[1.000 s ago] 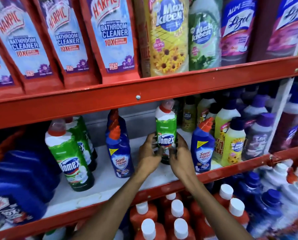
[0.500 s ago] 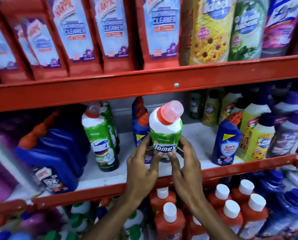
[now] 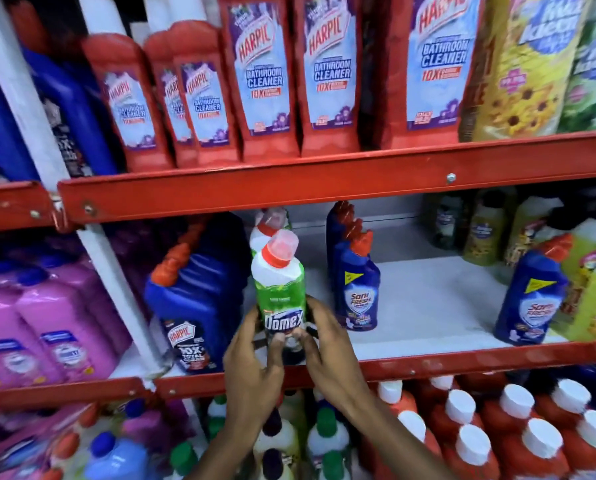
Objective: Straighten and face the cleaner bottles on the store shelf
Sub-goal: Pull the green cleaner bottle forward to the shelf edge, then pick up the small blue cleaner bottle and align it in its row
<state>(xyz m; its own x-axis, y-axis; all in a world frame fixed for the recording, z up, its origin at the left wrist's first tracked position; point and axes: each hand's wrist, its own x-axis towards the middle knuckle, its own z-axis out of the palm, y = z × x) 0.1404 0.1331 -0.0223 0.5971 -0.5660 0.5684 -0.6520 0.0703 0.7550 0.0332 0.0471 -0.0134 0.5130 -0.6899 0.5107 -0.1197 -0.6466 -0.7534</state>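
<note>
Domex bottle (image 3: 280,299) upright, label outward, between left hand (image 3: 251,372) and right hand (image 3: 331,358) fingers, seemingly pinching its base.

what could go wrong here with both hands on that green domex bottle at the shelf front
1. The left hand and right hand grip only the base of the Domex bottle, so its tall top could tip.
2. It sits near the red shelf lip and could slide off.
3. Swinging it might knock the Sani Fresh bottle beside it.
</note>
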